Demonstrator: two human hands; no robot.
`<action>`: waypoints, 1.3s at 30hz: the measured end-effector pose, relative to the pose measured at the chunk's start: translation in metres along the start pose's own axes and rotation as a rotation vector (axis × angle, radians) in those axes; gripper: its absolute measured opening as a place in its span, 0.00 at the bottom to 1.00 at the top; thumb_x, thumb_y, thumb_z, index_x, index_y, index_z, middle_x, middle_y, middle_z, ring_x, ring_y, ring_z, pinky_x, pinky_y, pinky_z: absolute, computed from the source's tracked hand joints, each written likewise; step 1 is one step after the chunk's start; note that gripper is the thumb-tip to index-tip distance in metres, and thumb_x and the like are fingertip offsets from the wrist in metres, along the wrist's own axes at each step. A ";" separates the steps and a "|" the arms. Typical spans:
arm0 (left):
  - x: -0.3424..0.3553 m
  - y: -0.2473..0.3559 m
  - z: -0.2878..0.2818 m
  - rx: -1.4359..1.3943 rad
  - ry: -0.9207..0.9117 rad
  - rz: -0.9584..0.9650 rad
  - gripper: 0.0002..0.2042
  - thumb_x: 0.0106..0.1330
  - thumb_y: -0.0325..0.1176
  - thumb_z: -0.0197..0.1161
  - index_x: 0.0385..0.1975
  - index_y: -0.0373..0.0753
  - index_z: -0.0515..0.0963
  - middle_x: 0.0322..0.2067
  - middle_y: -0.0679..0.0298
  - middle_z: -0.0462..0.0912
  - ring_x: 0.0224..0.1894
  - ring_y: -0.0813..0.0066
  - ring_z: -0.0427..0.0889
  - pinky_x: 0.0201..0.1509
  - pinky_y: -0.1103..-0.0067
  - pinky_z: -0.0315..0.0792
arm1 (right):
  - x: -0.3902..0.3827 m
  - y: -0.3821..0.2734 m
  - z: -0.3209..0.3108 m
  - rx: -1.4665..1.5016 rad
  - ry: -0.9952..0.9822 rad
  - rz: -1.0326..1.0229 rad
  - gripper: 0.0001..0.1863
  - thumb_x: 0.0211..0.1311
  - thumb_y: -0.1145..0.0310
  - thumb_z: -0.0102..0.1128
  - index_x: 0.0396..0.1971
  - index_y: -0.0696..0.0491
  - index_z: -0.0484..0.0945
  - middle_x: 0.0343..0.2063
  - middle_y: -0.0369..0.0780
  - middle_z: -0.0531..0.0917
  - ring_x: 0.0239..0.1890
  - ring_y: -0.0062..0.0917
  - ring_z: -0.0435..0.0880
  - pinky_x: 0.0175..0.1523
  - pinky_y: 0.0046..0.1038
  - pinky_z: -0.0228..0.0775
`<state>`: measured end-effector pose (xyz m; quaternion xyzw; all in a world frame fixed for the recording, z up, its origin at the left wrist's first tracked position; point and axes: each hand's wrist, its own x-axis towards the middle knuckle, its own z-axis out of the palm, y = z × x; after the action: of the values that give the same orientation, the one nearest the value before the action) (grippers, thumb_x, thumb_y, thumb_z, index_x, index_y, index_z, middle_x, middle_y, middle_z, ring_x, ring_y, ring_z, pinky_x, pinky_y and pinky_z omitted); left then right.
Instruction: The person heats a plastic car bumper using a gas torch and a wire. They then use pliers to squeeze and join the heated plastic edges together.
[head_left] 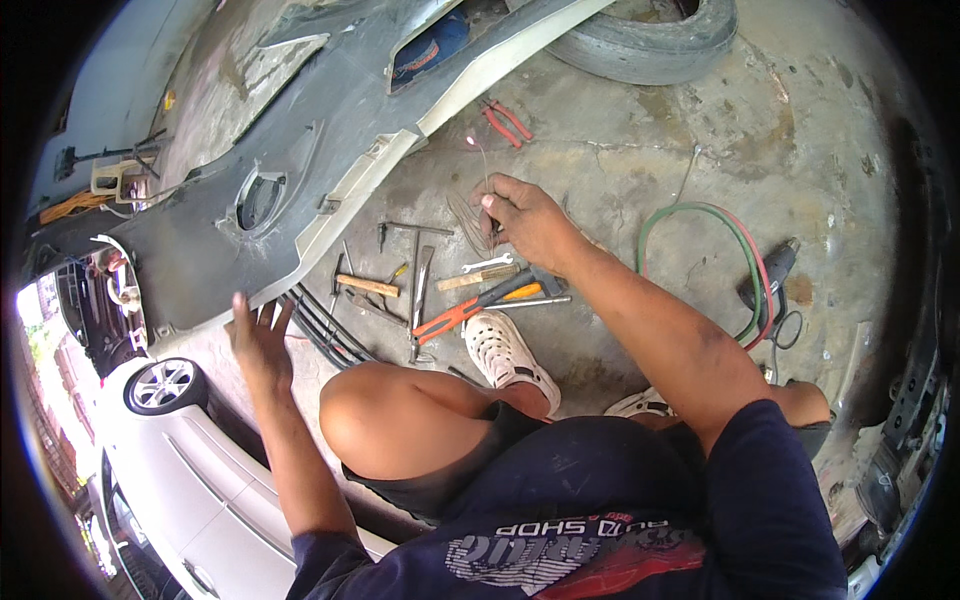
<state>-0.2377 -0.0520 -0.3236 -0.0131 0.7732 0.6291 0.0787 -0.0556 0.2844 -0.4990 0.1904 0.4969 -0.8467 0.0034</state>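
Note:
A large car bumper cover (pixel 205 270) with a dark grey inner face and pale edge slants across the upper left. My left hand (pixel 262 345) is at its lower edge, fingers apart and fingertips against the rim. My right hand (pixel 515 215) is closed on a thin wire (pixel 483 160), pinched between thumb and fingers over the floor. The wire's upper end shows a bright pinkish-white tip. Loose loops of thin wire hang beside the right hand. Below it lie an open-ended wrench (pixel 488 263), a wooden-handled tool (pixel 478 278) and an orange-and-black hammer (pixel 470 310).
Red-handled pliers (pixel 507 123) lie on the concrete beneath the bumper's far edge. A wooden-handled hammer (pixel 368 285) is among several tools at left. A tyre (pixel 650 55) rests at the back. Green-and-red hose (pixel 690 208) and a heat gun (pixel 772 272) are right; a white car (pixel 215 490) stands left.

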 end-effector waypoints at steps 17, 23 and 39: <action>-0.003 -0.005 0.070 0.133 0.158 0.198 0.28 0.65 0.20 0.69 0.65 0.27 0.67 0.54 0.48 0.79 0.53 0.56 0.84 0.54 0.62 0.86 | -0.011 -0.001 -0.001 -0.010 0.009 0.030 0.11 0.84 0.69 0.47 0.51 0.57 0.79 0.31 0.36 0.79 0.34 0.19 0.79 0.43 0.27 0.82; -0.005 0.009 0.073 0.159 0.178 0.179 0.29 0.65 0.20 0.68 0.66 0.29 0.67 0.54 0.48 0.79 0.53 0.57 0.84 0.53 0.63 0.87 | 0.000 -0.008 0.014 0.028 -0.028 -0.017 0.12 0.85 0.69 0.46 0.51 0.58 0.79 0.30 0.37 0.79 0.32 0.20 0.79 0.42 0.28 0.82; 0.004 0.022 0.066 0.277 0.148 0.198 0.23 0.67 0.26 0.72 0.59 0.25 0.73 0.52 0.49 0.83 0.53 0.58 0.85 0.59 0.63 0.84 | 0.022 0.006 0.037 0.278 -0.064 -0.102 0.11 0.84 0.68 0.46 0.50 0.56 0.77 0.33 0.36 0.78 0.36 0.19 0.80 0.47 0.31 0.87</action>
<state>-0.2372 0.0171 -0.3152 0.0281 0.8535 0.5188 -0.0396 -0.0869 0.2546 -0.4955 0.1364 0.3835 -0.9120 -0.0501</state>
